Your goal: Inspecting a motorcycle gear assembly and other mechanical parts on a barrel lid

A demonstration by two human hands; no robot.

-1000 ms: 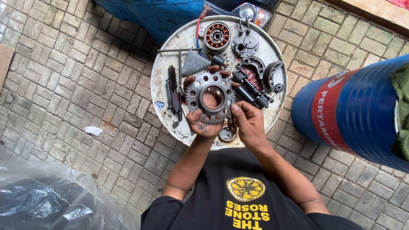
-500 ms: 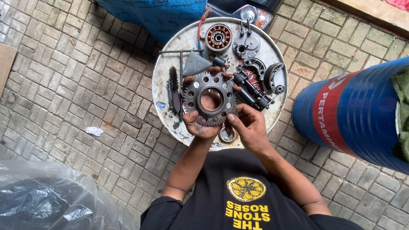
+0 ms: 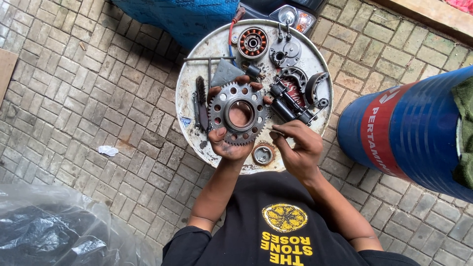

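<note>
Left hand: the left hand (image 3: 229, 140) lies palm up, fingers spread wide under the sprocket (image 3: 238, 114); fingertips show past its rim at 12 o'clock, thumb on the teeth at 7 o'clock.
Sprocket: flat on that palm, over the middle of the drum lid (image 3: 197, 74).
Right hand: the right hand (image 3: 295, 145) sits at 4 o'clock of the sprocket, fingers curled, thumb and forefinger pinching a thin rod (image 3: 277, 130) that points at the teeth.
Arms: both forearms run up from the black shirt (image 3: 286, 231) at 6 o'clock.
Lid: round, grimy white; stator (image 3: 253, 43) at 12 o'clock, brake shoes (image 3: 308, 83) at 2 o'clock, bearing (image 3: 262, 154) at 6 o'clock.
Ground: grey brick paving (image 3: 74, 98); blue barrel (image 3: 419, 133) at 3 o'clock, plastic bag (image 3: 44, 231) at 8 o'clock.
</note>
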